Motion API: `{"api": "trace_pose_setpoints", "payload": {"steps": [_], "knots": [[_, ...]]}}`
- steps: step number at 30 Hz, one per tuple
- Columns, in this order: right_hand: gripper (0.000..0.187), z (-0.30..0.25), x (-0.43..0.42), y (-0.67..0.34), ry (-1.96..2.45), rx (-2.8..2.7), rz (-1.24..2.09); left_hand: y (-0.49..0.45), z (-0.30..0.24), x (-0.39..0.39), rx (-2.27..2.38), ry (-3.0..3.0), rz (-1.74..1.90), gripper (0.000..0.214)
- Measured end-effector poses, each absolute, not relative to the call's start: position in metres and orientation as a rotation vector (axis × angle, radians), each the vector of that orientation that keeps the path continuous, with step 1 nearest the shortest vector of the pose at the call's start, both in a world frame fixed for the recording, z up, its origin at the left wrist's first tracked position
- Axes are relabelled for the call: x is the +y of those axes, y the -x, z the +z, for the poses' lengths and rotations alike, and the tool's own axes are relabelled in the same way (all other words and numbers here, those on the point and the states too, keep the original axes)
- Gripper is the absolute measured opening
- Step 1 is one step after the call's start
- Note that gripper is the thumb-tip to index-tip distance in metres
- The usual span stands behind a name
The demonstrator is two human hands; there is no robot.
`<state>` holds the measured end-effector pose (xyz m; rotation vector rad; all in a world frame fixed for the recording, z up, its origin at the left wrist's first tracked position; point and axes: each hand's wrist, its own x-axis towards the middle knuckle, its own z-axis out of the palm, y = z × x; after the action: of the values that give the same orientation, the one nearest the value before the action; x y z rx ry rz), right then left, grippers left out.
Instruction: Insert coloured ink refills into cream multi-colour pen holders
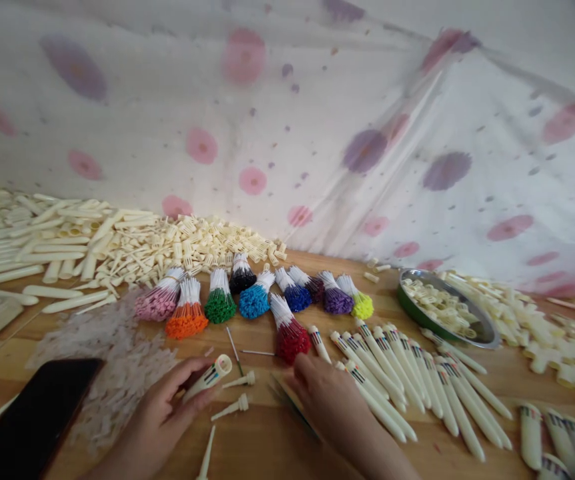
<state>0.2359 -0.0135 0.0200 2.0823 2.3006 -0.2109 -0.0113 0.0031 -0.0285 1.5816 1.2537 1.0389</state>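
Observation:
My left hand (170,403) is closed round a cream multicolour pen barrel (210,375), its open end tilted up and away, coloured sliders along its side. My right hand (325,393) has its fingers pinched together at the near edge of a bundle of red-ended pen refills (292,337); what they hold, if anything, I cannot make out. Below those fingers is a blurred thin dark streak (295,407). Two small cream pointed parts (240,380) lie between my hands. Loose refills (235,350) rest just beyond the barrel.
Bundled refills in several colours (220,303) stand across the middle. Pens with coloured sliders (417,373) lie fanned at right, before a green-sided metal bowl (435,307) of small cream parts. Left are heaped cream tubes (67,240), translucent bits (102,360) and a black phone (37,413).

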Motion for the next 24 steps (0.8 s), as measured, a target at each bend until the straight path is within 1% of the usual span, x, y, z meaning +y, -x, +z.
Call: {"api": "trace_pose_setpoints", "payload": {"steps": [2, 4, 8, 11, 16, 24], "knots": [[0.019, 0.027, -0.005, -0.245, -2.206, 2.254, -0.198, 0.011, -0.029, 0.003, 1.246, -1.581, 1.037, 0.023], [0.021, 0.03, 0.006, -0.252, -2.293, 2.218, -0.21, 0.011, -0.028, 0.002, 1.237, -1.584, 1.038, 0.024], [0.02, 0.023, 0.023, -0.255, -2.359, 2.182, -0.287, 0.008, -0.023, 0.001, 1.21, -1.623, 1.068, 0.025], [0.015, 0.02, 0.028, -0.252, -2.401, 2.168, -0.315, 0.006, -0.018, 0.001, 1.192, -1.646, 1.093, 0.025], [0.01, 0.028, 0.033, -0.253, -2.418, 2.19, -0.326, 0.004, -0.014, 0.001, 1.164, -1.686, 1.111, 0.025], [0.022, 0.034, 0.042, -0.254, -2.329, 2.201, -0.189, 0.006, -0.013, 0.001, 1.177, -1.729, 1.105, 0.023]]}}
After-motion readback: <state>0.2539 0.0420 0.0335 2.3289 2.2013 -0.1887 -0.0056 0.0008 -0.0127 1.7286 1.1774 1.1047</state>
